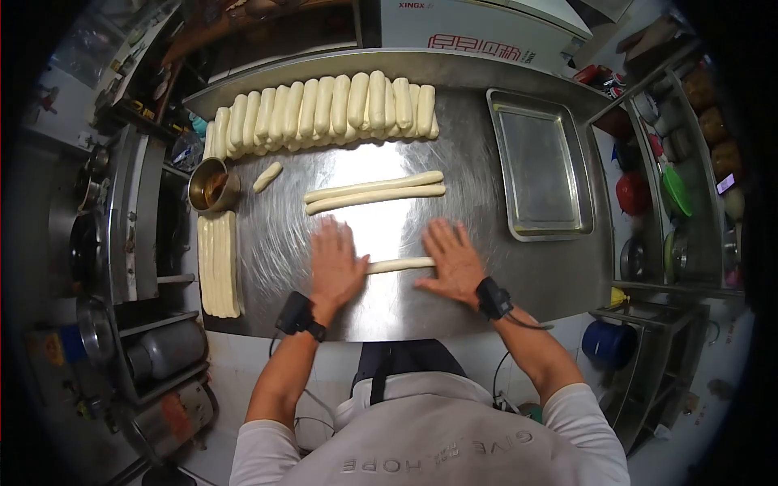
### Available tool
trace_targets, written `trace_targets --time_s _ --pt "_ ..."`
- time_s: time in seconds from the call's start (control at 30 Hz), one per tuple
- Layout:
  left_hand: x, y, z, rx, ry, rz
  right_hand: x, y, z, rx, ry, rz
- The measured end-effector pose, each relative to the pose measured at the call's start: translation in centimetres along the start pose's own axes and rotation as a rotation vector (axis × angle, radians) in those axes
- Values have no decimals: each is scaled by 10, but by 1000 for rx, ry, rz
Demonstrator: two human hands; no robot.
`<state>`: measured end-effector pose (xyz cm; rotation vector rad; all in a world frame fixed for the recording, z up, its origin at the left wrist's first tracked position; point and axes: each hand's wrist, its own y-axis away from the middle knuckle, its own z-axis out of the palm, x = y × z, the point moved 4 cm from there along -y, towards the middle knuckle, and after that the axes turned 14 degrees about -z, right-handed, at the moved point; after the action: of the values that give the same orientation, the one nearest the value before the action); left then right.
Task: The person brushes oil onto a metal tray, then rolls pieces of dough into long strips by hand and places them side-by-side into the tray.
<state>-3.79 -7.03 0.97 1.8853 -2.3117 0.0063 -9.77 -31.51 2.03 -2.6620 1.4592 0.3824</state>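
Note:
Under my two palms lies a thin dough rope (399, 266), its middle showing between them and both ends hidden by my hands. My left hand (335, 263) rests flat on the left end, fingers stretched forward. Flat on the right end is my right hand (454, 261), with its fingers spread. Just beyond my fingertips, a pair of longer dough ropes (374, 192) lie side by side on the steel table (284, 251). A short dough piece (267, 176) sits to their left.
Along the back rim, many thick dough rolls (324, 105) are piled in a row. A metal pot (212, 186) with brownish contents stands at the left, and long dough strips (219, 263) lie in front of it. At the right is a shallow metal tray (541, 166).

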Motion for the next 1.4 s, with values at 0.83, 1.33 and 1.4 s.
trace_targets --time_s 0.83,1.33,1.4 --pt "-63 -5 -4 -52 304 71 60 -9 -13 243 -169 -11" --pt "-86 -61 -2 235 701 -129 94 -48 -19 492 -135 246" --pt "-83 -70 -4 279 743 -122 92 -53 -29 422 -163 259"
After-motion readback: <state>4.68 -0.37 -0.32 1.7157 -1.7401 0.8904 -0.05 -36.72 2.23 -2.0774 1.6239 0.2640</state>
